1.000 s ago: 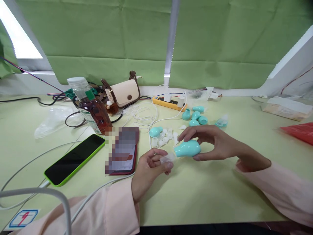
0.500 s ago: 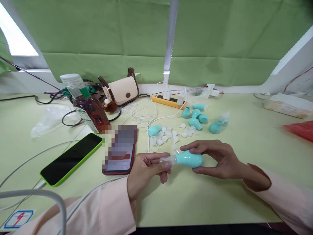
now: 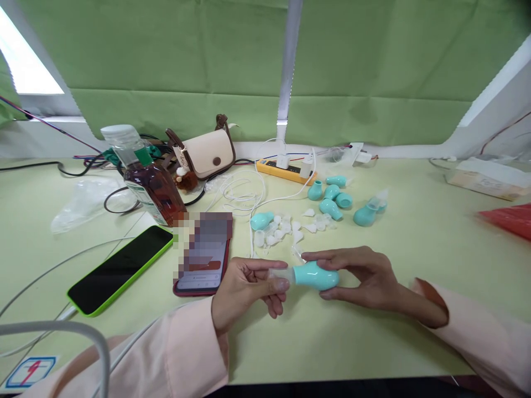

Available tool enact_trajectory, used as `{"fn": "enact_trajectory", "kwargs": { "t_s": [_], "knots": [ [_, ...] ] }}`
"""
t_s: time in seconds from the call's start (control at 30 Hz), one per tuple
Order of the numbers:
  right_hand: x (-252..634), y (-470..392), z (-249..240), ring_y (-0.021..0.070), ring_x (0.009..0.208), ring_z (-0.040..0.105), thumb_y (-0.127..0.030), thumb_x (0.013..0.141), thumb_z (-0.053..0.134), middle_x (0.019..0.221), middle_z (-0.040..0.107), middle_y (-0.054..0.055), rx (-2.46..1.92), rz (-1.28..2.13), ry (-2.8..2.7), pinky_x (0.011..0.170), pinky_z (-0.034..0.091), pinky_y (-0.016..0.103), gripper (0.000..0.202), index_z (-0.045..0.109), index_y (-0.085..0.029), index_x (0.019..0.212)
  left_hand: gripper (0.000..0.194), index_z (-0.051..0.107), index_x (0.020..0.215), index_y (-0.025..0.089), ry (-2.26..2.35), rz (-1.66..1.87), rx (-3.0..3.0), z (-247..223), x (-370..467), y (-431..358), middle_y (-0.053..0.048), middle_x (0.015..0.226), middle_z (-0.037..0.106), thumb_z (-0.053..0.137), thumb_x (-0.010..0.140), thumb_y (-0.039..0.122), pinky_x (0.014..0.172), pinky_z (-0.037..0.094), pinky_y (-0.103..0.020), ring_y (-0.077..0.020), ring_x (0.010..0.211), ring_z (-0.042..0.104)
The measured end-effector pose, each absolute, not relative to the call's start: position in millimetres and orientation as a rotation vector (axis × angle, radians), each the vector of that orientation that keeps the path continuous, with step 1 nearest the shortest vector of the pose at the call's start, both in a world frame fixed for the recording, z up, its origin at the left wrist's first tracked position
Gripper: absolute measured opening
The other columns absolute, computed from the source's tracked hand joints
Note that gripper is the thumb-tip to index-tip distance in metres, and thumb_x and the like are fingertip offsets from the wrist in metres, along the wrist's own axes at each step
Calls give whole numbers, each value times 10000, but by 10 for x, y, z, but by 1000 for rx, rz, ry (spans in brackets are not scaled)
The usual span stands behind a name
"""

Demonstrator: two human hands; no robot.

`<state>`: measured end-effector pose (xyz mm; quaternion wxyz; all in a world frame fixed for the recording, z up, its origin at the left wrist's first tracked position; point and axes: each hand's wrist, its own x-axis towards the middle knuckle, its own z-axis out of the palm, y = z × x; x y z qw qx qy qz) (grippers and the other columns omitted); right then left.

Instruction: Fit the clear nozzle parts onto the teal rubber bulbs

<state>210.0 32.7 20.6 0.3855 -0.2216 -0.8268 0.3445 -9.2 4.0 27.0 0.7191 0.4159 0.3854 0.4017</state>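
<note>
Pinched between the thumb and fingers of my left hand (image 3: 249, 290) is a clear nozzle (image 3: 290, 275), fitted at the neck of a turquoise squeeze bulb (image 3: 316, 275). My right hand (image 3: 369, 279) grips that bulb from the right, thumb below and fingers above. The piece lies nearly level over the table. Just behind it are many small translucent white tips (image 3: 297, 236). Several loose turquoise bulbs (image 3: 331, 209) lie further back, and one more bulb (image 3: 261, 221) rests beside the tips. To the right sits a bulb with a clear nozzle on it (image 3: 365, 214).
At left lie a green-cased phone (image 3: 120, 271) and a red-cased phone (image 3: 203, 265), with a bottle of dark liquid (image 3: 153, 188) behind. A cream handbag (image 3: 211, 155), a yellow power strip (image 3: 286, 172) and white cables (image 3: 244, 193) stretch along the back. Red plastic (image 3: 508, 221) lies far right.
Both hands and the bulb have shifted slightly left. The bulb's round end has dipped a little, and my right fingers have straightened along it.
</note>
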Motion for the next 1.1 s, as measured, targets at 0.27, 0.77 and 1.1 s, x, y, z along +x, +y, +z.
{"fn": "enact_trajectory", "kwargs": {
  "t_s": [0.27,0.77,1.1],
  "knots": [
    [1982,327,198,201,935,558,-64,536,694,997,612,62,-762,1646,-1567,726,485,306,301,600,-186,794,279,621,840,56,844,947,954,334,-88,-2,-38,498,631,683,575,117,385,477,-199,-128,398,583],
    [1915,282,283,145,626,629,-344,689,600,746,608,53,-920,2307,-1138,528,494,171,317,510,-108,880,282,653,822,74,842,906,1091,316,-96,-52,-39,482,624,695,546,115,409,494,-226,-136,406,580],
    [1979,185,366,174,779,602,-274,665,629,974,580,79,-867,1024,-2082,622,518,268,468,434,-221,1087,223,566,794,101,762,860,1028,319,-122,62,-39,523,635,669,605,162,397,471,-221,-144,420,589]
  ]
}}
